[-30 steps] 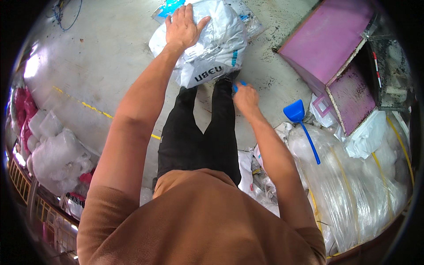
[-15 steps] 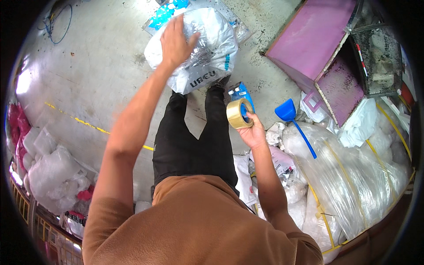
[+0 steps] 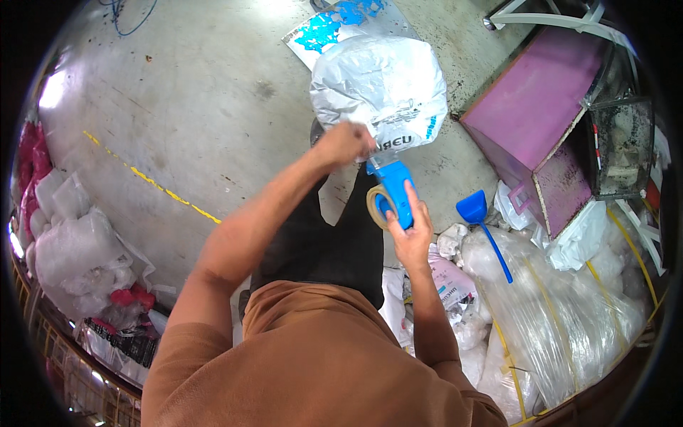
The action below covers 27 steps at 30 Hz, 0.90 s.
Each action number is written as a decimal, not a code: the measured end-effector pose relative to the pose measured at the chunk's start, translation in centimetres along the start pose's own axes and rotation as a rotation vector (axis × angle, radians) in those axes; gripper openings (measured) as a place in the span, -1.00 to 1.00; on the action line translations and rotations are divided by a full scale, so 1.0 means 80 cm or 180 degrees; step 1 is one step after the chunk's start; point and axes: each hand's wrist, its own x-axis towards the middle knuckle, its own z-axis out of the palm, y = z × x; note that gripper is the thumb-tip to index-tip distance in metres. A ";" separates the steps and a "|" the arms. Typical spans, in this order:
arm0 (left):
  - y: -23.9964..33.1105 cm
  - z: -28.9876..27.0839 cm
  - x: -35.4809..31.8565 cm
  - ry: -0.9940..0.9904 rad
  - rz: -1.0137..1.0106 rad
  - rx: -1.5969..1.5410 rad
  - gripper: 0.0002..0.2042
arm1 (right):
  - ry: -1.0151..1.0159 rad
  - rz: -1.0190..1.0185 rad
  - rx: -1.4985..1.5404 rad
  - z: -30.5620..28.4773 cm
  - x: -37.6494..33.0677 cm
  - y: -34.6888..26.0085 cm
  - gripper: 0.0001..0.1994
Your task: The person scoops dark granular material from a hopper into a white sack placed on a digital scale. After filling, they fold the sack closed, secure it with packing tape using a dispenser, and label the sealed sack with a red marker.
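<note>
Your right hand [image 3: 413,231] grips a blue tape dispenser [image 3: 393,192] holding a tan tape roll [image 3: 377,206], just below the white plastic bag [image 3: 380,89] on the concrete floor [image 3: 185,107]. Your left hand [image 3: 345,144] is closed, pinching at the bag's lower edge beside the dispenser's nose.

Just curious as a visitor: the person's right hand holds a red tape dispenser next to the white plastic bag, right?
Not quite. In the head view the tape dispenser in the right hand is blue, not red. It is indeed held next to the white plastic bag.
</note>
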 end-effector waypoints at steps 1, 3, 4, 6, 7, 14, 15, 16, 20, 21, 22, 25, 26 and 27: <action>0.021 -0.037 0.016 0.0343 0.0069 0.0892 -0.88 | -0.0033 -0.0077 -0.0412 0.006 0.001 -0.012 -0.28; 0.040 -0.122 0.068 0.1159 0.0531 0.1785 -0.80 | 0.0179 -0.0277 -0.0548 0.019 0.004 -0.019 -0.27; 0.040 -0.175 0.102 0.1387 0.0635 0.1873 -0.75 | 0.0198 -0.0330 -0.0676 0.022 0.008 -0.022 -0.26; 0.055 -0.250 0.142 0.1327 0.0896 0.1581 -0.70 | 0.0164 -0.0296 -0.0883 0.031 0.016 -0.031 -0.24; 0.045 -0.259 0.158 0.1102 0.0921 0.1445 -0.71 | 0.0108 -0.0238 -0.0955 0.039 0.025 -0.037 -0.22; -0.037 -0.252 0.214 0.2096 0.0157 0.1891 -0.47 | -0.0150 0.0174 -0.1190 0.074 0.057 -0.025 -0.21; -0.039 -0.257 0.208 0.2682 -0.0115 0.1881 -0.42 | -0.0204 0.0178 -0.1249 0.074 0.053 -0.026 -0.21; -0.010 -0.243 0.204 0.2614 0.0169 0.1967 -0.39 | -0.0222 0.0223 -0.1121 0.073 0.053 -0.018 -0.21; 0.035 -0.097 0.131 0.2150 0.1157 0.2370 -0.35 | -0.0230 0.0194 -0.1106 0.068 0.048 0.001 -0.16; 0.025 -0.076 0.125 0.1998 0.1239 0.2456 -0.34 | -0.0229 0.0155 -0.1103 0.066 0.042 0.004 -0.15; 0.022 -0.067 0.120 0.2069 0.1009 0.2525 -0.33 | -0.0240 0.0125 -0.1091 0.064 0.033 0.006 -0.14; 0.021 -0.059 0.126 0.2292 0.0587 0.2711 -0.31 | -0.0273 0.0221 -0.1333 0.053 -0.034 0.061 -0.12; 0.014 -0.061 0.129 0.2298 0.0570 0.2737 -0.30 | -0.0367 0.0376 -0.1410 0.047 -0.059 0.075 -0.12; 0.009 -0.062 0.129 0.2349 0.0545 0.2770 -0.30 | -0.0471 0.0489 -0.1474 0.040 -0.080 0.094 -0.12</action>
